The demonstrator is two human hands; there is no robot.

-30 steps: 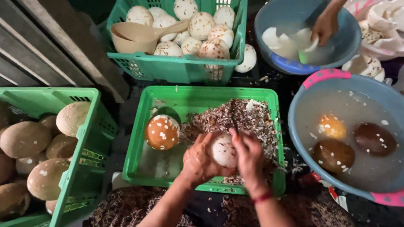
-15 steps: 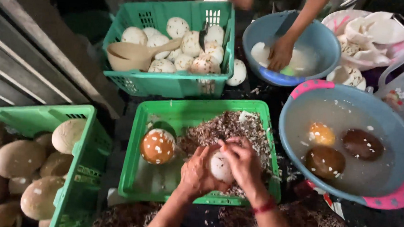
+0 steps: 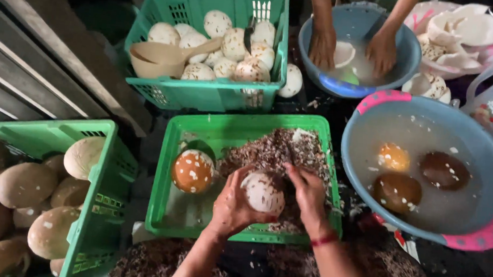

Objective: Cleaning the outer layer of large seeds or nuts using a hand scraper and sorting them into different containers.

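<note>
The left hand point(image 3: 231, 204) and right hand point(image 3: 307, 195) both wrap around a pale peeled coconut point(image 3: 263, 193), held over the near half of a green tray point(image 3: 194, 224). Brown husk shavings point(image 3: 274, 149) pile in the tray at 12 o'clock from the hands, and an orange-brown speckled coconut point(image 3: 193, 171) sits at 9 o'clock. At 3 o'clock a blue basin point(image 3: 487, 172) of water holds three brown coconuts. At 11 o'clock a green crate point(image 3: 215, 96) carries whitish peeled coconuts and a tan scoop point(image 3: 159, 57). At 8 o'clock another crate point(image 3: 100, 203) holds brown ones. At 1 o'clock another person's hands point(image 3: 351, 47) work in a smaller blue basin point(image 3: 320, 80). The floor is dark, wet and strewn with shavings.
</note>
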